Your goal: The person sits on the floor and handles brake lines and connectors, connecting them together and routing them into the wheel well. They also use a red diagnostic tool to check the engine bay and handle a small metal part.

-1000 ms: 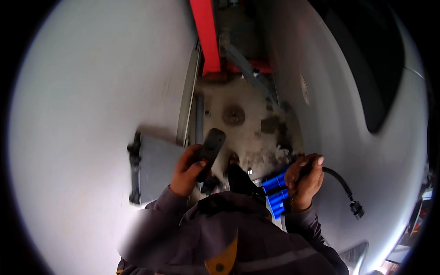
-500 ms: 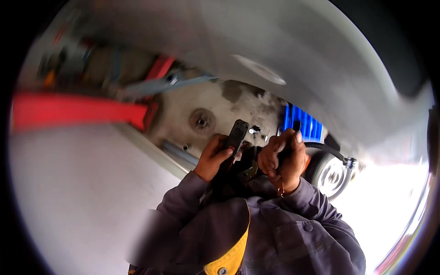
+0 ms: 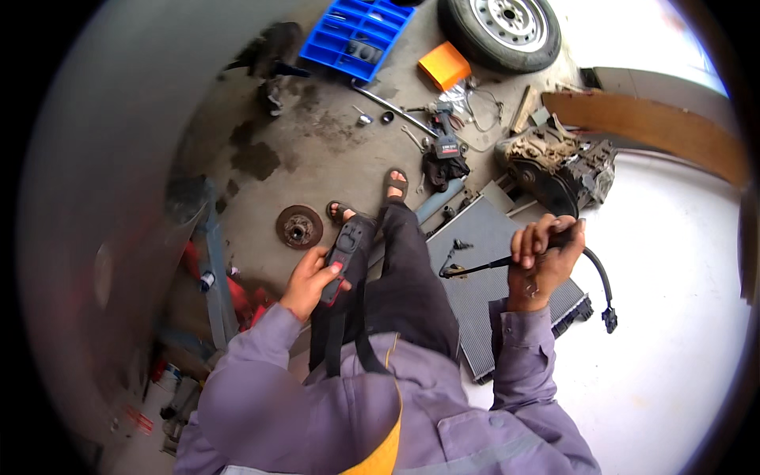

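My left hand (image 3: 309, 283) is wrapped round a black handheld device with a red part (image 3: 345, 245), the thumb lying by the red part. I cannot make out its exact kind. Off to the right, my right hand (image 3: 545, 257) grips a black wiring harness (image 3: 605, 281) in closed fingers. One length of the harness runs left from the fist and ends in small connectors; the other curves down to a black plug. Beneath the harness lies a grey finned radiator (image 3: 487, 289). A rusty brake disc (image 3: 299, 227) is on the floor ahead of my left hand.
Ahead on the floor are a blue compartment tray (image 3: 311, 54), a wheel (image 3: 463, 49), an orange box (image 3: 444, 66) and a cordless power tool (image 3: 447, 141). A dirty metal gearbox-like assembly (image 3: 582, 170) lies beyond my right hand. A blue-grey metal arm (image 3: 217, 277) stands at the left.
The view has swung down to show more floor. My right hand has moved away from the left one, still gripping the harness. My left hand keeps the black device.
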